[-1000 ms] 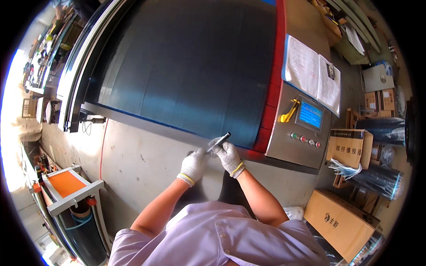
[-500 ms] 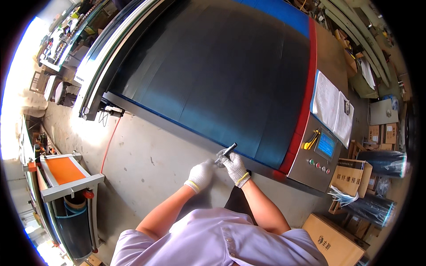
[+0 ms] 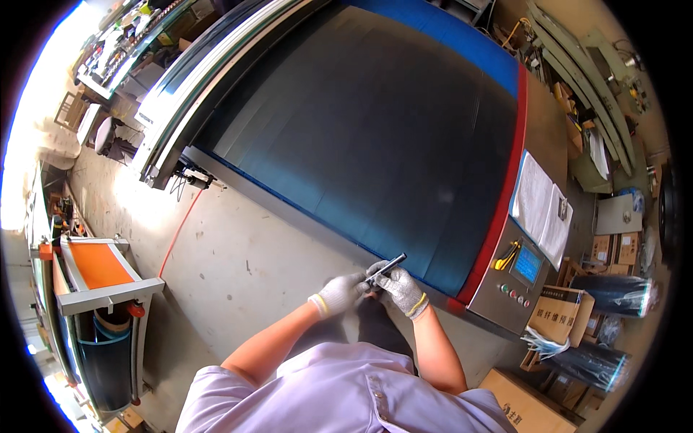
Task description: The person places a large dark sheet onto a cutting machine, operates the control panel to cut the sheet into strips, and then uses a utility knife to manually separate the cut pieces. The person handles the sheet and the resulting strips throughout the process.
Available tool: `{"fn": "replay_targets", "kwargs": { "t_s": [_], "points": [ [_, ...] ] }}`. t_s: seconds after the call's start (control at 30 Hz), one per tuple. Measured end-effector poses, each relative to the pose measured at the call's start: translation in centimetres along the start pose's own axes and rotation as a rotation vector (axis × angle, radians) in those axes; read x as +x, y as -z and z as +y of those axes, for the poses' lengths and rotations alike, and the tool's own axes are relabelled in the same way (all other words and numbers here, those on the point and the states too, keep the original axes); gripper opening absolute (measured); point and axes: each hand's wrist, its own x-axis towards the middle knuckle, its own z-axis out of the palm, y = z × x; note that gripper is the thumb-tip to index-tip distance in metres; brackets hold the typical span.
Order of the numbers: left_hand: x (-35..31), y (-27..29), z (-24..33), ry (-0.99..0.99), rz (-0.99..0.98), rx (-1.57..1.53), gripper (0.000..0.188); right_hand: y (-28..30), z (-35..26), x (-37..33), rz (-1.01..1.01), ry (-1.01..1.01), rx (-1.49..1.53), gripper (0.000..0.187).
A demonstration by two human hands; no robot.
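**Operator:** Identify the equipment, largest first.

**Technician:** The flat-bed machine (image 3: 455, 32) fills the area ahead of the person. A dark sheet (image 3: 368, 130) covers most of its blue bed. A pale metal beam (image 3: 216, 79) spans the left side, and a red strip (image 3: 510, 180) borders the right.

**Operator:** State the medium-sized units.

**Technician:** A stand with an orange panel (image 3: 101, 265) is on the floor at far left. A cardboard box (image 3: 556, 314) is at right, beyond the machine's corner. The steel control panel (image 3: 491, 296) adjoins the red strip. White papers (image 3: 538, 206) lie above the control panel's blue-lit screen (image 3: 528, 265). A yellow-handled tool (image 3: 505, 257) rests just left of the screen.

**Operator:** Report both hands.

**Technician:** Both wear pale knitted work gloves and meet in front of the torso, near the machine's front edge. The right hand (image 3: 401, 287) has its fingers clamped on a dark rod (image 3: 392, 264). The left hand (image 3: 341, 294) has its fingertips at the rod's near end; whether they grip it cannot be determined.

**Operator:** Give the rod's position.

**Technician:** It slants away to the right, its far end projecting past the right glove.

**Operator:** Smallest items?

**Technician:** Round push buttons (image 3: 513, 294), in a row below the screen.
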Motion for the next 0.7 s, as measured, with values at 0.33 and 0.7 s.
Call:
{"fn": "replay_targets", "kwargs": {
  "t_s": [0.33, 0.7],
  "points": [
    [0.2, 4.8, 0.5, 0.022, 0.290, -0.032, 0.032, -5.1, -4.4, 6.7, 0.019, 0.187, -0.113, 0.010],
    [0.6, 19.5, -8.2, 0.128, 0.644, 0.703, 0.021, -15.7, -8.8, 23.5, 0.648, 0.449, -0.083, 0.007]
  ]
}}
